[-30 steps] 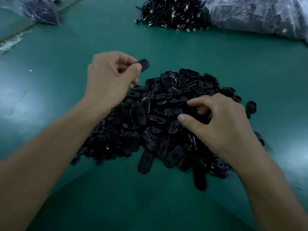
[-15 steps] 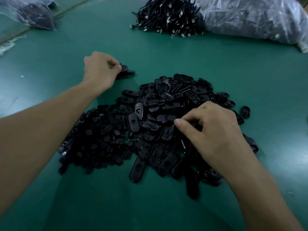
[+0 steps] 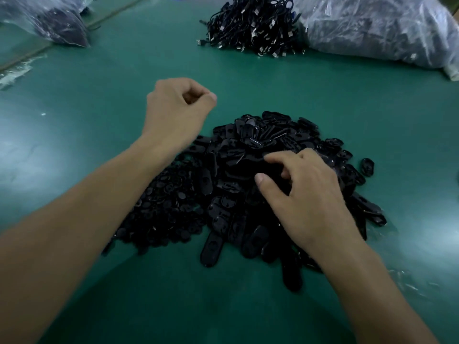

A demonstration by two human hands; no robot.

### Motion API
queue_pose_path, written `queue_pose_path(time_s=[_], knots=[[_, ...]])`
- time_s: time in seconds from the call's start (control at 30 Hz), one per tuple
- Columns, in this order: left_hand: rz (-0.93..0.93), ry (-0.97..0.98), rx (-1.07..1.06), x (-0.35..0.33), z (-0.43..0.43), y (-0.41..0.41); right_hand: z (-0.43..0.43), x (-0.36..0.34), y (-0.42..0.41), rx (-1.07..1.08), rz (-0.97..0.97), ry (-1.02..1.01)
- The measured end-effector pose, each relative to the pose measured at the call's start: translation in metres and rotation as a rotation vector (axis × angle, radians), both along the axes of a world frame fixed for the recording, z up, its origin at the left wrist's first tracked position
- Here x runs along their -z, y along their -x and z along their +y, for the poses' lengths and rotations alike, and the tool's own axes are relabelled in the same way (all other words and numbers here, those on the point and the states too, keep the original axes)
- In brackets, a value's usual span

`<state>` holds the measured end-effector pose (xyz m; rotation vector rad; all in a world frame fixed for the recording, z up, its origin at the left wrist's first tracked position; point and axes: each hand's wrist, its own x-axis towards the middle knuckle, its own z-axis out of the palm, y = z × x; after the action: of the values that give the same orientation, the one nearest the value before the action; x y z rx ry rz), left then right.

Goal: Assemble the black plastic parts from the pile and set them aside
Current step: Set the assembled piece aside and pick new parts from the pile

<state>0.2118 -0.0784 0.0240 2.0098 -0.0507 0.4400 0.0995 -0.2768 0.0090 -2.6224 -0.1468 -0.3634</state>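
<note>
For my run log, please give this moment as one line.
left hand: curled, nothing seen inside | right hand: on black parts pile, grip unclear | step: probably picking next part

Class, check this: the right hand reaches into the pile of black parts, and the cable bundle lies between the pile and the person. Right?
Not quite. The head view shows the cable bundle beyond the pile, at the far side of the table. The right hand does reach into the pile.

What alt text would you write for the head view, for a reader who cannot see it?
A person's right hand reaches into a pile of black plastic parts on a green table, while the left hand hangs beside it, fingers curled. Black cables and plastic bags lie farther back.
</note>
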Motion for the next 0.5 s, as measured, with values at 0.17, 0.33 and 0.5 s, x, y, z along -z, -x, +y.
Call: queue_pose_path(time_s=[0.17, 0.33, 0.5], knots=[[-0.011, 0.055, 0.086, 0.002, -0.008, 0.032, 0.003, 0.004, -0.001, 0.032, -0.001, 0.075], [-0.03, -0.04, 0.179, 0.007, -0.004, 0.055, 0.008, 0.006, -0.003, 0.08, -0.028, 0.063], [-0.024, -0.166, 0.209, 0.013, -0.007, 0.065, 0.009, 0.007, -0.004, 0.089, -0.06, 0.055]])
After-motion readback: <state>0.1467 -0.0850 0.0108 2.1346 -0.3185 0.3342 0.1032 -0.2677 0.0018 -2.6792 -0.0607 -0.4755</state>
